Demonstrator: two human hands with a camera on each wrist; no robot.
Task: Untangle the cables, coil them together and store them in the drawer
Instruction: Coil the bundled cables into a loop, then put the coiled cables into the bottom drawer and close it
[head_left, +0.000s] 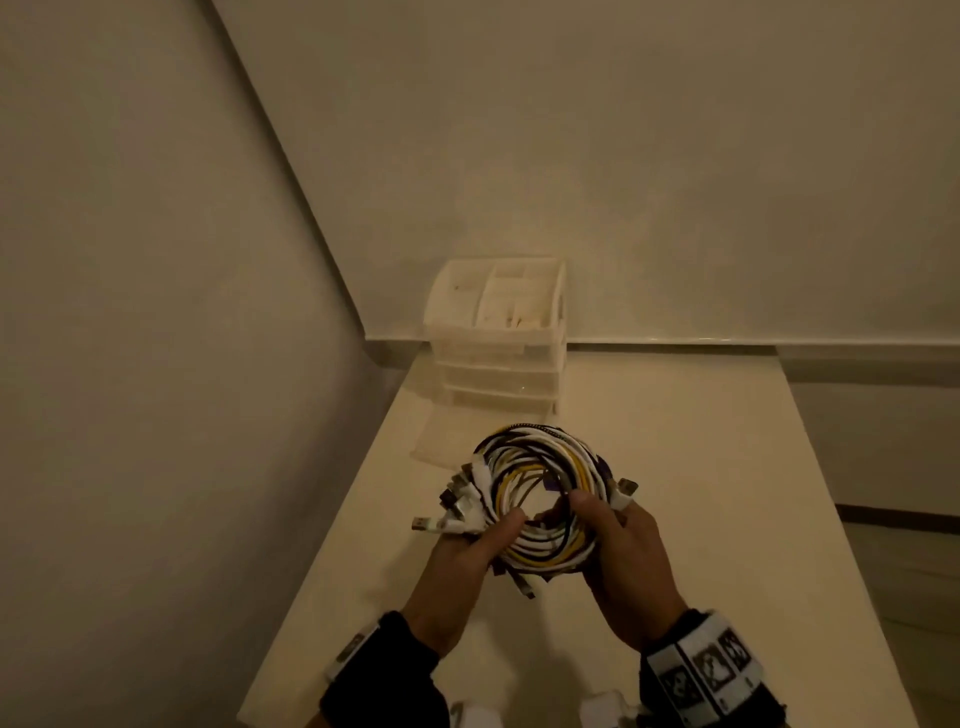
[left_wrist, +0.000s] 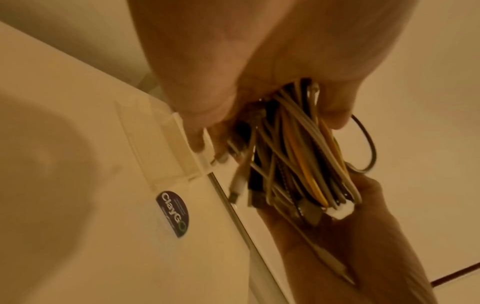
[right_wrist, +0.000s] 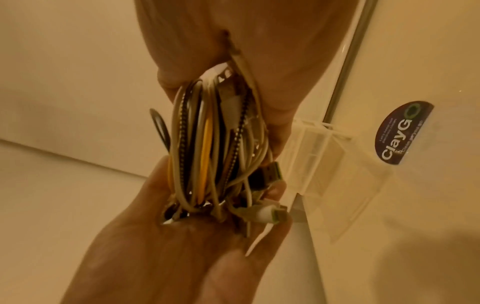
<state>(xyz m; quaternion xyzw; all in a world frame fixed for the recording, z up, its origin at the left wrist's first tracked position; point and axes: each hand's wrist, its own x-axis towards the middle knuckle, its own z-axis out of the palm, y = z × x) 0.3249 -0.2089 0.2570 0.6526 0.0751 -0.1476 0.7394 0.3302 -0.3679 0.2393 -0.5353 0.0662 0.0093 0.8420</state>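
Observation:
A round coil of white, yellow and black cables (head_left: 540, 493) hangs above the table, held by both hands. My left hand (head_left: 467, 561) grips its lower left side, where several plugs stick out. My right hand (head_left: 618, 551) grips its lower right side, thumb through the ring. In the left wrist view the cable coil (left_wrist: 298, 160) is seen edge-on between both palms, as is the cable coil (right_wrist: 215, 148) in the right wrist view. The translucent drawer unit (head_left: 498, 343) stands at the table's far left, with a drawer (head_left: 441, 441) pulled out low in front.
The cream table (head_left: 701, 519) runs forward to a wall, with a second wall close on the left. A dark oval sticker (right_wrist: 400, 131) sits on the tabletop. To the right of the table the floor drops away.

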